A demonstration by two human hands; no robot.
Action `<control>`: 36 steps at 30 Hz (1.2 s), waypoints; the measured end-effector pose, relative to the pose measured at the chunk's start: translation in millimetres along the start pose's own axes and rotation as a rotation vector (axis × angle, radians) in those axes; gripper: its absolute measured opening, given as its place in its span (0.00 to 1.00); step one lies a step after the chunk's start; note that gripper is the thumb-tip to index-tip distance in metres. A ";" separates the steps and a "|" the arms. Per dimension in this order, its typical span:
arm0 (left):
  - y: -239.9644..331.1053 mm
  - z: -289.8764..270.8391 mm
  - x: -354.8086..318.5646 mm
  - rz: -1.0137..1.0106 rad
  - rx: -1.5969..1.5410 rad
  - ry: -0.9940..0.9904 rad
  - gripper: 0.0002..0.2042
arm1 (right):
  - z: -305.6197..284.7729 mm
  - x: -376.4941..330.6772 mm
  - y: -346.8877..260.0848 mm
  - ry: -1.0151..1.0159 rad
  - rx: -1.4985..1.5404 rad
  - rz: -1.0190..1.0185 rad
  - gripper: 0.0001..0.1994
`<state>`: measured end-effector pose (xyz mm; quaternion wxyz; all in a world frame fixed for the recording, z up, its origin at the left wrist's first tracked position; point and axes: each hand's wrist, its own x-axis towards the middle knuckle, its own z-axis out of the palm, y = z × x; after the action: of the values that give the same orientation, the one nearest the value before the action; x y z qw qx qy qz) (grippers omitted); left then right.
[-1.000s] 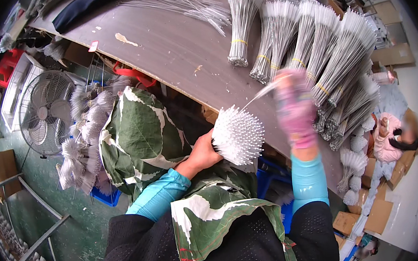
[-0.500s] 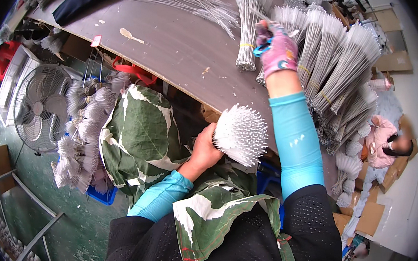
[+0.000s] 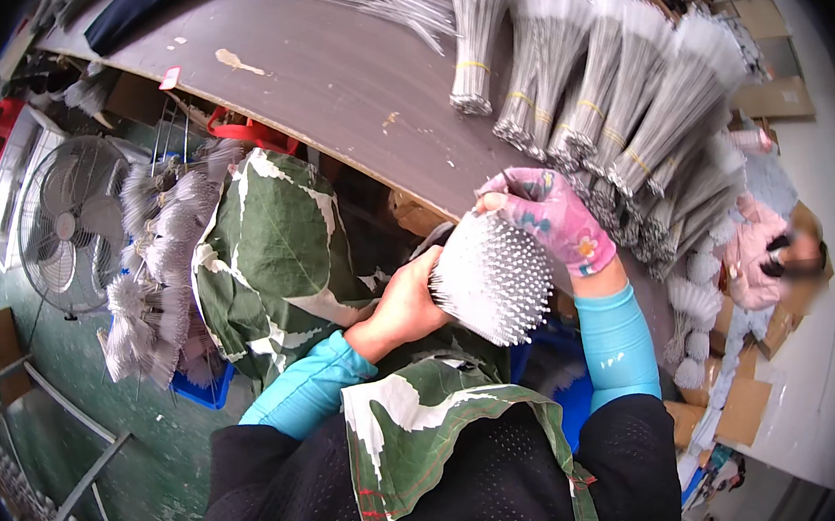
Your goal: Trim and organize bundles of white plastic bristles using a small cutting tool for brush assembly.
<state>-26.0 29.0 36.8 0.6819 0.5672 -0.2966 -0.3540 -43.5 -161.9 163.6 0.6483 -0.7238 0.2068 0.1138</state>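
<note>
My bare left hand [image 3: 406,302] is wrapped round a bundle of thin wire brushes [image 3: 495,278], its dense white bristle tips fanned out towards the right. At the bundle's far edge is my right hand [image 3: 549,213], in a pink patterned glove with bare fingertips showing. Its fingers are bent and pinched together against the bristles; what lies between them is too small to make out. The stems of the held bundle are hidden behind my left hand. Beyond, on the brown table [image 3: 341,97], a similar brush bundle [image 3: 473,34] lies bound with a yellow band.
More banded bundles [image 3: 611,81] are piled along the table's right side. Loose wire brushes [image 3: 352,1] lie at the far edge. Left of the table stand a fan [image 3: 73,228] and a heap of brushes [image 3: 161,255] over a blue bin [image 3: 204,387]. A person in pink [image 3: 754,253] is at right.
My right hand has come back from the bundles on the table to the bundle in my left hand. That bundle has tipped slightly down and to the right.
</note>
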 end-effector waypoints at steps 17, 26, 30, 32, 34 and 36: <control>28.8 12.1 -7.2 -0.282 -0.470 -0.547 0.13 | 48.4 -104.3 65.8 0.374 0.272 -0.139 0.06; 21.2 40.4 -20.1 -0.178 -0.445 -0.226 0.06 | 31.3 -116.1 70.1 0.559 0.122 -0.213 0.07; 26.6 47.4 -24.1 -0.166 -0.355 -0.173 0.06 | 33.4 -120.8 70.5 0.350 0.050 -0.114 0.07; 28.1 50.6 -23.7 -0.133 -0.259 -0.130 0.05 | 36.3 -120.5 78.6 0.361 -0.008 -0.170 0.07; 27.6 53.7 -24.2 -0.111 -0.217 -0.101 0.04 | 40.9 -120.3 82.1 0.425 0.157 -0.175 0.10; 27.6 54.5 -23.9 -0.090 -0.173 -0.072 0.03 | 38.8 -122.6 81.1 0.409 0.247 -0.178 0.08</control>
<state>-79.6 20.8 73.7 0.7005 0.5059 -0.2637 -0.4287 -184.6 -111.0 139.2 0.6840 -0.6624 0.2816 -0.1183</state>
